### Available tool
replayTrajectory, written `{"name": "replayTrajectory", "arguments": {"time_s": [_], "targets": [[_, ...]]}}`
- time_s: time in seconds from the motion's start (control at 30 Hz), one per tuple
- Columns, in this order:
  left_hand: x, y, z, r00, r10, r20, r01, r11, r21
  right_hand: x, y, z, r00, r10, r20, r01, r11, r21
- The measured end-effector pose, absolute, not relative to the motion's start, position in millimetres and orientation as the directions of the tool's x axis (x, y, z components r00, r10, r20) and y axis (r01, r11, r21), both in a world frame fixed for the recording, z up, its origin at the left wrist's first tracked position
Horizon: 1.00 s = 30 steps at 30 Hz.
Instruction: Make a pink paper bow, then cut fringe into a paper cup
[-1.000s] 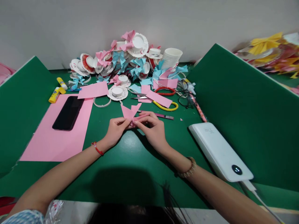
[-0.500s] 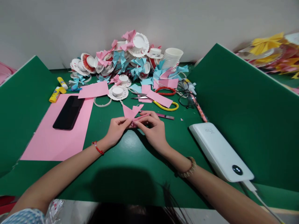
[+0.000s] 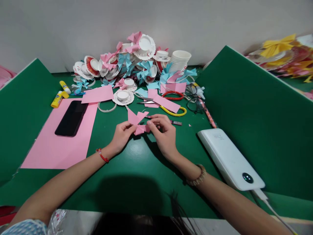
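Observation:
Between my two hands, just above the green table, is a pink paper bow with a pointed flap standing up on its left. My left hand pinches the bow near its middle, thumb in front. At the bow's right end my right hand grips the folded paper between thumb and fingers. A purple-handled cutter lies partly hidden behind my right hand. Just beyond are scissors with red and yellow handles, partly covered by a pink paper strip, and a small white paper hat.
A black phone rests on a pink sheet at left, near glue sticks. Paper hats with bows and stacked paper cups stand at the back. A white power bank lies by the right green divider.
My right hand has shifted slightly right, from the bow's centre to its right end. The bow's lower and right folds now show more. My left hand keeps its pinch.

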State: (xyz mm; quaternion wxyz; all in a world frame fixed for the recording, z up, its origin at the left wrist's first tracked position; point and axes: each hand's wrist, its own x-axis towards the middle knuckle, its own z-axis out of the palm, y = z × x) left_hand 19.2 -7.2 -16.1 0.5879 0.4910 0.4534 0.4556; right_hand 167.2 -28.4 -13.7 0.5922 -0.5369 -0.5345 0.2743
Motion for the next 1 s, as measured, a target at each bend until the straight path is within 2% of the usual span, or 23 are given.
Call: {"name": "replayTrajectory", "arguments": {"time_s": [0.13, 0.27, 0.33, 0.43, 0.53, 0.67, 0.8, 1.0], "targets": [[16.9, -9.5, -7.9, 0.295, 0.955, -0.013, 0.050, -0.002, 0.999, 173.1, -24.4, -9.7, 0.313, 0.875, 0.370, 0.243, 0.302, -0.922], [14.9, -12.0, 2.1, 0.471, 0.879, 0.072, 0.146, -0.158, 0.977, 176.1, -23.5, -4.8, 0.104, 0.912, 0.397, 0.215, 0.369, -0.904], [14.5, -11.6, 3.8, 0.480, 0.871, 0.105, 0.170, -0.210, 0.963, 176.6, -23.4, -3.4, 0.042, 0.920, 0.390, 0.229, 0.371, -0.900], [13.9, -8.4, 2.1, 0.377, 0.913, 0.155, 0.127, -0.216, 0.968, 177.2, -22.1, -3.5, 0.088, 0.920, 0.382, 0.220, 0.356, -0.908], [12.9, -3.9, -1.9, 0.229, 0.965, 0.126, 0.034, -0.138, 0.990, 176.9, -19.8, -6.0, 0.141, 0.945, 0.295, 0.135, 0.277, -0.951], [12.2, 0.1, -3.6, 0.132, 0.989, -0.070, -0.168, 0.092, 0.981, 174.5, -17.5, -11.3, 0.104, 0.981, 0.161, -0.030, 0.165, -0.986], [13.4, 1.4, 0.9, 0.181, 0.969, -0.168, -0.343, 0.222, 0.913, 173.6, -16.8, -14.7, 0.117, 0.983, 0.140, -0.115, 0.154, -0.981], [14.1, 1.9, 2.2, 0.254, 0.951, -0.178, -0.427, 0.276, 0.861, 174.7, -19.4, -12.8, 0.187, 0.964, 0.186, -0.053, 0.199, -0.978]]}}
